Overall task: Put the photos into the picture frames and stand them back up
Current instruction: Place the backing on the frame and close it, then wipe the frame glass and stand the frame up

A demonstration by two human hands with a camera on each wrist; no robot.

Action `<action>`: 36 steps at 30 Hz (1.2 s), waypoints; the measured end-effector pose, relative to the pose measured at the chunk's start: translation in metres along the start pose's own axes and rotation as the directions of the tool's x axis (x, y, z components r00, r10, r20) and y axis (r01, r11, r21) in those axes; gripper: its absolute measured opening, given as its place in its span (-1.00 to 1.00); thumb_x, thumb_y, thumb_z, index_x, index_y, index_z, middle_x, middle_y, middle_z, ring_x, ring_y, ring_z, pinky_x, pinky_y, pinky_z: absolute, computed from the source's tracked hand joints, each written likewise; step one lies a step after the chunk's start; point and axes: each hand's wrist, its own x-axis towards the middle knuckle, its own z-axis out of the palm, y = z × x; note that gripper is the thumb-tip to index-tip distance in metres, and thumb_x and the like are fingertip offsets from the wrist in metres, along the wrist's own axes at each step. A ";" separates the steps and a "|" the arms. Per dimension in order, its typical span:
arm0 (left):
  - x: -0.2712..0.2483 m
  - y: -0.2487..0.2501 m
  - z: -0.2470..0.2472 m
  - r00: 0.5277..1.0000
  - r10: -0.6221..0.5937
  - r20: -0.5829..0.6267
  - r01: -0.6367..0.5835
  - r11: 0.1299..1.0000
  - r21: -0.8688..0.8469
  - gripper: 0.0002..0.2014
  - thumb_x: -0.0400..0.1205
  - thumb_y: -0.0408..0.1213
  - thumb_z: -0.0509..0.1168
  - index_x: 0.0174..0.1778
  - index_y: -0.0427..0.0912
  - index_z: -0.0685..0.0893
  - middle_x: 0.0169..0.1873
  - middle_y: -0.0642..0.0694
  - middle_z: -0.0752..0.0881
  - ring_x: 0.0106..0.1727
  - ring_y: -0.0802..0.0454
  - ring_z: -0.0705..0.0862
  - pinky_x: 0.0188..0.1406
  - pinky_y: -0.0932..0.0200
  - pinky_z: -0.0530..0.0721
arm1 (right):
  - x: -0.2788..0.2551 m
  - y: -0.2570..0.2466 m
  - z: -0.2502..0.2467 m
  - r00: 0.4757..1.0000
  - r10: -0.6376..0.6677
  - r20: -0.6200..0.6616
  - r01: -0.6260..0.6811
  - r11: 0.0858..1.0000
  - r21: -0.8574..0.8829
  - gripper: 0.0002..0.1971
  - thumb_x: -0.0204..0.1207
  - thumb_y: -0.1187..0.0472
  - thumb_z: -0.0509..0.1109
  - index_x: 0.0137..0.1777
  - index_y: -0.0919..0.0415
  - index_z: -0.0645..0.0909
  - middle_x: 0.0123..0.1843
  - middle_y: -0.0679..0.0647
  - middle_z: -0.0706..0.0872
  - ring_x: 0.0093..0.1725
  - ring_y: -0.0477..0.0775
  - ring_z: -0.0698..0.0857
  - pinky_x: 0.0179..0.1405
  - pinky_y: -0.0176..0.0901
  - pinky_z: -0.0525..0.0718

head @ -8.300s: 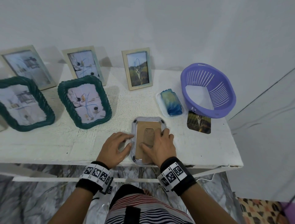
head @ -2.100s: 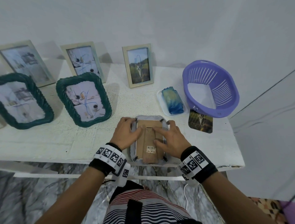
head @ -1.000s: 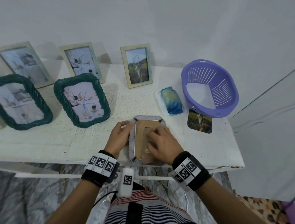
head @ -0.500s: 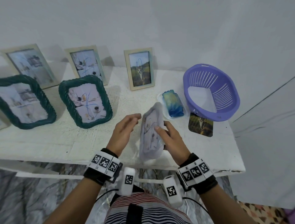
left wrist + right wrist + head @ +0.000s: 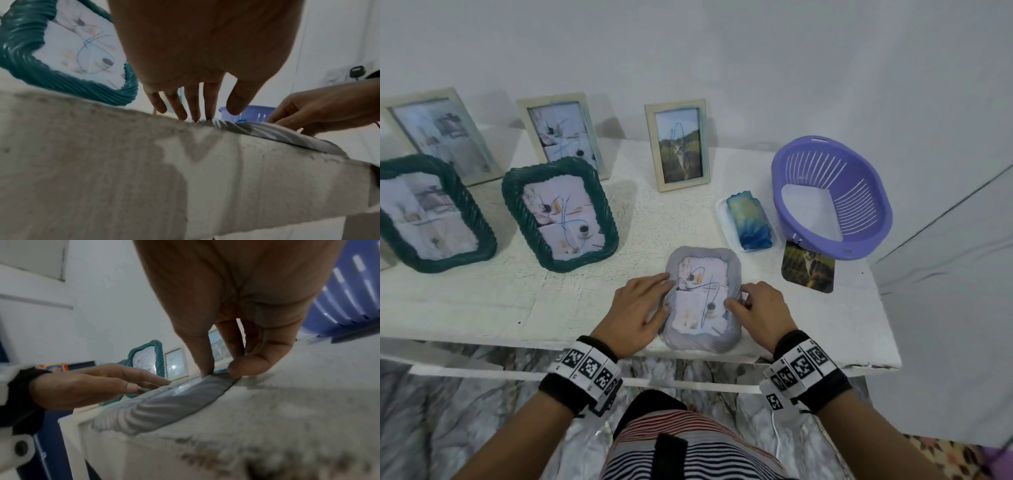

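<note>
A grey ribbed picture frame (image 5: pixel 732 274) lies face up at the table's front edge, a pale photo (image 5: pixel 697 298) showing in it. My left hand (image 5: pixel 654 294) rests with straight fingers along the frame's left rim. My right hand (image 5: pixel 738 296) pinches the right rim, thumb on the face and fingers curled at the edge. The left wrist view shows my left hand (image 5: pixel 197 105) reaching the grey frame (image 5: pixel 267 131). My right hand (image 5: pixel 222 369) is seen in the right wrist view nipping the frame's edge (image 5: pixel 174 400). A loose cat photo (image 5: pixel 808 270) lies to the right.
Two green ribbed frames (image 5: pixel 560 212) (image 5: pixel 428 212) and three beige frames (image 5: pixel 678 144) (image 5: pixel 561 133) (image 5: pixel 438 130) stand behind with photos. A purple basket (image 5: pixel 832 195) sits at the back right, beside a blue-green block on a white tray (image 5: pixel 748 222). The table edge (image 5: pixel 688 356) is just under my wrists.
The grey frame lay face down with its brown back up, was lifted and turned over between my hands, and now lies face up on the table.
</note>
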 end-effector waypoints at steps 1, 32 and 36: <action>-0.003 0.001 0.001 1.000 0.016 -0.007 -0.016 1.000 0.017 -0.43 0.65 0.14 -0.01 0.55 0.02 0.47 0.55 0.07 0.44 0.46 -0.01 0.39 0.38 -0.16 0.42 | 0.002 -0.001 0.000 1.000 0.002 0.021 -0.001 0.999 -0.034 -0.70 0.55 -0.02 0.39 -0.15 0.25 0.55 -0.15 0.12 0.52 0.00 0.21 0.60 -0.18 -0.11 0.37; 0.010 -0.016 -0.012 0.984 0.116 0.138 -0.138 0.976 0.166 -0.36 0.65 0.11 -0.11 0.68 0.03 0.26 0.70 0.08 0.15 0.69 -0.05 0.14 0.58 -0.16 0.22 | 0.146 -0.046 -0.046 0.985 -0.075 -0.153 0.004 0.907 -0.422 -0.58 0.51 0.46 0.13 0.34 0.21 0.50 0.21 0.34 0.56 0.15 0.37 0.55 0.15 0.09 0.51; 0.014 -0.018 -0.012 0.980 0.150 0.128 -0.177 0.957 0.229 -0.36 0.68 0.21 -0.03 0.66 0.03 0.29 0.67 0.04 0.24 0.61 -0.06 0.28 0.52 -0.18 0.29 | 0.114 -0.054 -0.052 0.973 -0.192 -0.131 0.152 0.952 -0.266 -0.55 0.60 0.39 0.15 0.48 0.12 0.45 0.21 0.34 0.55 0.17 0.37 0.49 0.15 0.06 0.44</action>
